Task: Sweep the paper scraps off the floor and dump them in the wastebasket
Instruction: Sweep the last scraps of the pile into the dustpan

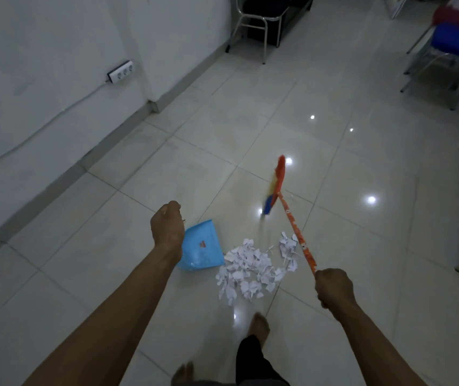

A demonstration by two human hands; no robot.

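Hands reach forward and down over a glossy white tiled floor (334, 151), both forearms bare. Left hand (167, 227), seen from its back, has its fingers curled into a fist just above a blue dustpan (203, 246); the pan's thin handle is almost wholly hidden by the hand, so the grip on it cannot be traced. Right hand (334, 288) wraps all its fingers round the near end of the orange patterned handle of a broom (296, 235), which slants away to a motion-blurred head of orange, yellow and blue bristles. Paper scraps (247, 268), white, lie heaped on the tiles between dustpan and broom handle, just beside the pan's open edge. Bare feet (260, 327) stand just behind the heap. White wall (41, 79) at left carries a power strip (121, 71) with its cable; a metal-framed chair (253, 23) and blue-seated stools (456, 43) stand at the far side.
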